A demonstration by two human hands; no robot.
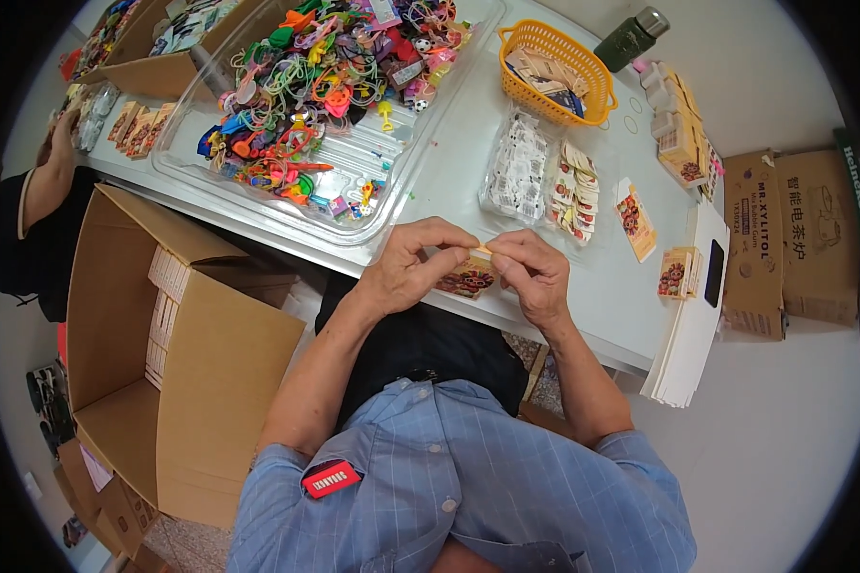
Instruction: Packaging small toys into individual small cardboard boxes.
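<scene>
Just above the table's near edge, a small orange-and-cream printed carton (468,279) with a reddish picture is between my hands. My left hand (403,269) pinches its upper left edge with thumb and forefinger. At the top right corner, my right hand (535,277) grips it the same way. The fingertips of both hands nearly meet along the top edge, and they hide part of it. Beyond them stands a clear tub of small white packets (516,170), beside a row of printed cards (573,191). A flat printed carton (634,222) lies to the right.
A large clear tray (354,239) of colourful small toys fills the far left. Behind sit a yellow basket (597,72) and dark green bottle (631,38). White card strips (683,329) overhang the right edge. An open cardboard box (229,382) stands left, near another person's hand (62,143).
</scene>
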